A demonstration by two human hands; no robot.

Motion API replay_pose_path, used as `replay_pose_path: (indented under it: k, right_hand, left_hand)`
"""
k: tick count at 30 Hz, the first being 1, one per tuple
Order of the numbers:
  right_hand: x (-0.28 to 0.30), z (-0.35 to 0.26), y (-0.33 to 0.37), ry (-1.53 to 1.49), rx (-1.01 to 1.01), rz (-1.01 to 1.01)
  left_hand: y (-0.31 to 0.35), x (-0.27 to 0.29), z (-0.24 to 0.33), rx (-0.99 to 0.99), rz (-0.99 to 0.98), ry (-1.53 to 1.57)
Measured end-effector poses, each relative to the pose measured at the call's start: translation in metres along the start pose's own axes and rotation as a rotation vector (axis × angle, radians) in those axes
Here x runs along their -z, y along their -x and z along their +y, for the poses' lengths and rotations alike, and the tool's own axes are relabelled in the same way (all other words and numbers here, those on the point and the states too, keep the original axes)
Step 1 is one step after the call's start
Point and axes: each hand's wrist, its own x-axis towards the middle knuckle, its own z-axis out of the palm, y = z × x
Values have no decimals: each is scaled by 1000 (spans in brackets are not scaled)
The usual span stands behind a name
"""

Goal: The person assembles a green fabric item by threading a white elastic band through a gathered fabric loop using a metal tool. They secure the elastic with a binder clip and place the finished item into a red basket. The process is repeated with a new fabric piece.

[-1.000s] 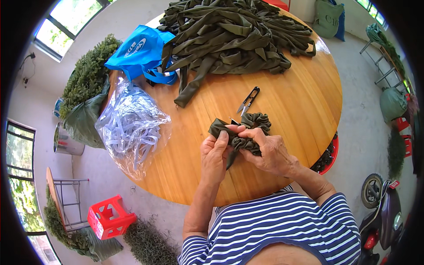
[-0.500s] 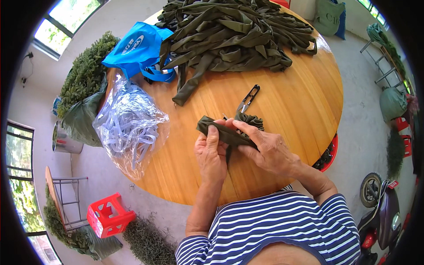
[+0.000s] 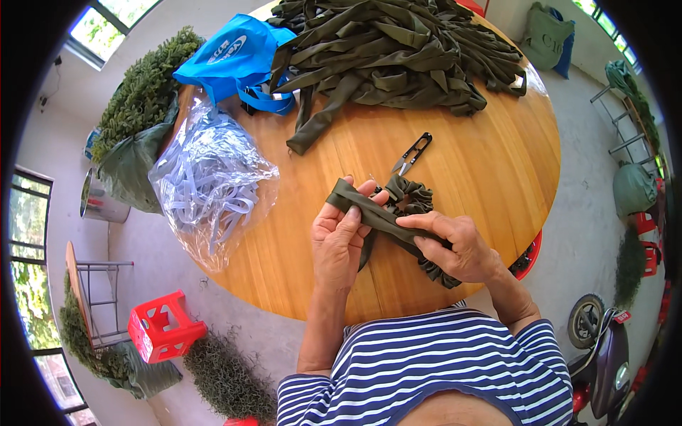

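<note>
Hands at frame centre: left hand [image 3: 339,238] and right hand [image 3: 455,245] both grip green fabric strip [image 3: 369,213]; gathered part probably same strip; scissors [image 3: 410,154] just above.

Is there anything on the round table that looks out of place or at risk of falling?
Yes. The clear plastic bag of pale strips hangs over the left edge of the table, partly unsupported. Nothing looks spilled or damaged.

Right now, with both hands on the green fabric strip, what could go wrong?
1. The thread snips lie open-bladed just beyond the left hand; reaching forward might catch a finger.
2. The gathered end of the green strip under the right hand could loosen if the grip slips.
3. The clear bag of white bands overhangs the round table edge and may slide off.
</note>
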Motion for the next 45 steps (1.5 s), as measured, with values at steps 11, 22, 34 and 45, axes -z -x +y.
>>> replay_pose_path:
  k: [11, 22, 34, 45]
  right_hand:
    - [-1, 13, -16, -641, -272, -98]
    - [3, 15, -8, -50, 132, -22]
    - [-2, 18, -7, -181, -69, -115]
    - [-15, 17, -16, 279, 188, 76]
  left_hand:
    - [-1, 5, -15, 118, -23, -127]
    - [8, -2, 0, 218, -19, 431]
    - [9, 0, -13, 75, -106, -91]
    - [4, 3, -22, 158, -133, -216]
